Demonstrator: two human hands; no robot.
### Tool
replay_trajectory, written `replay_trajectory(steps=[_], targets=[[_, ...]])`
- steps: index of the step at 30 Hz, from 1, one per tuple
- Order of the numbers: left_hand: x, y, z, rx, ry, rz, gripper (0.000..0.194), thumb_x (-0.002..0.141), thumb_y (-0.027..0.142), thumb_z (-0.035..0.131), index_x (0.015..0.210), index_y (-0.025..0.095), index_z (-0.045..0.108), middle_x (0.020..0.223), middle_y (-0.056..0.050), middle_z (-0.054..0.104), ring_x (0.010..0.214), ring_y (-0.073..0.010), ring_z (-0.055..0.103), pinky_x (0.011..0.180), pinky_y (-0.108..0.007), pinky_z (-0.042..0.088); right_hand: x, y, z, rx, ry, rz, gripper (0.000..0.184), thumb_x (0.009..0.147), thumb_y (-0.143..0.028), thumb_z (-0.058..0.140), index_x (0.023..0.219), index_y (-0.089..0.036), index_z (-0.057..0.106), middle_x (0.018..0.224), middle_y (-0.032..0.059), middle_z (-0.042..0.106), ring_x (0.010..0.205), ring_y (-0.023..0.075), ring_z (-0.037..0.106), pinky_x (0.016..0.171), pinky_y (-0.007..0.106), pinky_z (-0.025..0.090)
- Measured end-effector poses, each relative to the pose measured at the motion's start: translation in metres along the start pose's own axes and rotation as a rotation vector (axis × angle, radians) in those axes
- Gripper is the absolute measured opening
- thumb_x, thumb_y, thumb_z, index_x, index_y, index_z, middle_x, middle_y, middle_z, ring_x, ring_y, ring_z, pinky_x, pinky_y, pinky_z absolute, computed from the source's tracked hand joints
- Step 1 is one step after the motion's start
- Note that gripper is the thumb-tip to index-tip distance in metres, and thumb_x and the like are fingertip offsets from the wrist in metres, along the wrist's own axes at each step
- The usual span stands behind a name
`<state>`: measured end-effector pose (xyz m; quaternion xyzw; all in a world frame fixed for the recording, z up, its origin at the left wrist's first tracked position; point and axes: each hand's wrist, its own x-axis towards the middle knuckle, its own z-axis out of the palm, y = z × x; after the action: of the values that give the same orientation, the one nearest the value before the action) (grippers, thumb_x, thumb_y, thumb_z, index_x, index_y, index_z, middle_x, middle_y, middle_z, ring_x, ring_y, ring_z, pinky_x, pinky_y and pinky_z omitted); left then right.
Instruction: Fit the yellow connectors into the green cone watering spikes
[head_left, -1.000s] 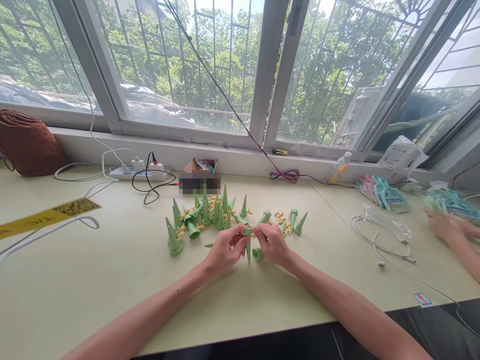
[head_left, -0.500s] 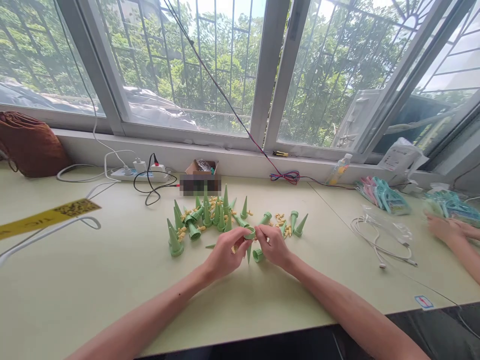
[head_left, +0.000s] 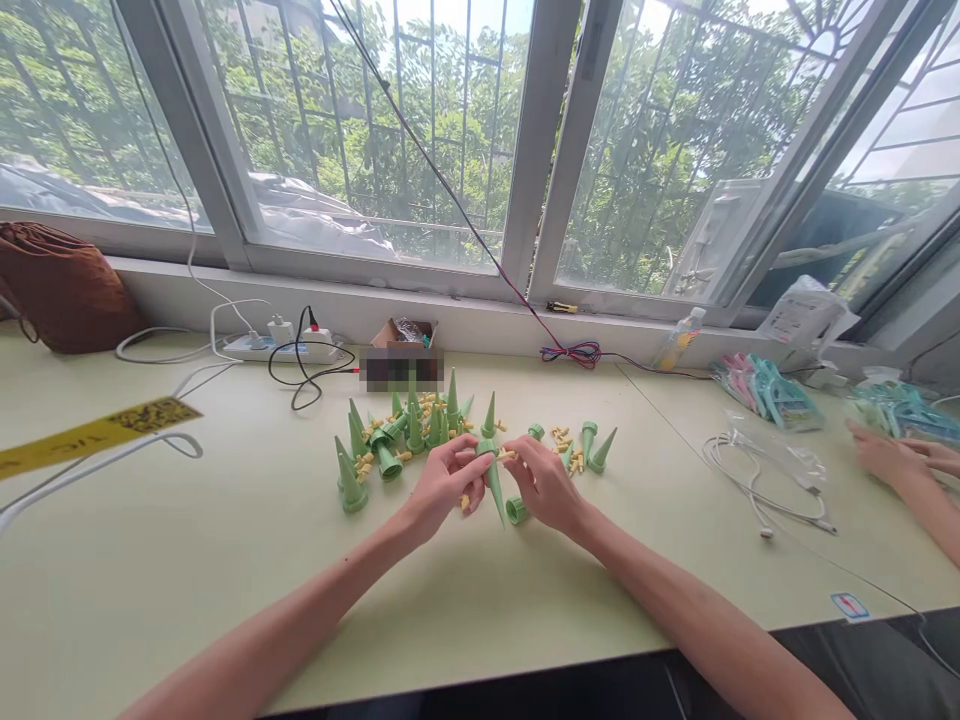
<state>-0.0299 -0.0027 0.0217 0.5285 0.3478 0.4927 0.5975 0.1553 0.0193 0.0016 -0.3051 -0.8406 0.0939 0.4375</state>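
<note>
Between thumb and fingers, my left hand point(head_left: 448, 482) grips a green plastic plant watering spike point(head_left: 494, 490), its wide collar up and its tip pointing down. A small yellow valve point(head_left: 505, 455) is pinched in my right hand point(head_left: 547, 482), with its end against the spike's side just below the collar. Under my left fingers another yellow piece point(head_left: 466, 503) shows in part. A loose green spike with its open end point(head_left: 516, 511) towards me lies beside my right hand. Behind my hands stand several green spikes point(head_left: 415, 428) among scattered yellow valves point(head_left: 561, 437).
At the back are a power strip point(head_left: 281, 347), a small cardboard box point(head_left: 405, 335) and a bottle point(head_left: 679, 338). White cables point(head_left: 739, 480) and bagged items point(head_left: 772, 390) lie right. Another person's hands point(head_left: 892, 455) work at the far right. A yellow tag point(head_left: 105, 435) hangs left.
The held spike has turned so its collar tips away and its side shows. My right hand has moved from the collar's rim to the side, where the yellow valve now shows.
</note>
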Motion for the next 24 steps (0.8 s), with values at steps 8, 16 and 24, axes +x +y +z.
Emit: replay_trajectory(steps=[8,16,24], targets=[[0.0001,0.0026,0.0013,-0.092,-0.012,-0.059,0.035,0.076,0.041,0.076,0.087,0.018,0.052,0.051,0.006,0.057,0.033,-0.0064,0.043,0.031,-0.018,0.032,0.0016,-0.0001,-0.0014,0.039,0.002,-0.025,0.017,0.101,-0.024,0.040,0.106,-0.020,0.056,0.090,0.0064,0.058,0.067,0.0148,0.052,0.059,0.025,0.041],[-0.0031,-0.0001,-0.0027,0.100,-0.071,0.025,0.028,0.085,0.042,0.068,0.086,0.017,0.055,0.050,0.006,0.052,0.037,-0.0077,0.047,0.037,-0.020,0.037,-0.0011,0.0016,0.0019,0.083,-0.017,0.019,0.028,0.101,-0.029,0.040,0.077,-0.020,0.050,0.069,-0.0006,0.049,0.058,0.0123,0.041,0.056,0.024,0.035],[-0.0069,-0.0048,-0.0007,0.301,-0.094,0.201,0.023,0.090,0.038,0.061,0.084,0.018,0.052,0.049,0.006,0.051,0.041,-0.0091,0.050,0.044,-0.021,0.039,-0.0052,-0.0007,0.0065,0.153,-0.028,0.150,0.040,0.101,-0.037,0.039,0.064,-0.021,0.037,0.055,-0.0045,0.037,0.051,0.0103,0.031,0.050,0.024,0.029]])
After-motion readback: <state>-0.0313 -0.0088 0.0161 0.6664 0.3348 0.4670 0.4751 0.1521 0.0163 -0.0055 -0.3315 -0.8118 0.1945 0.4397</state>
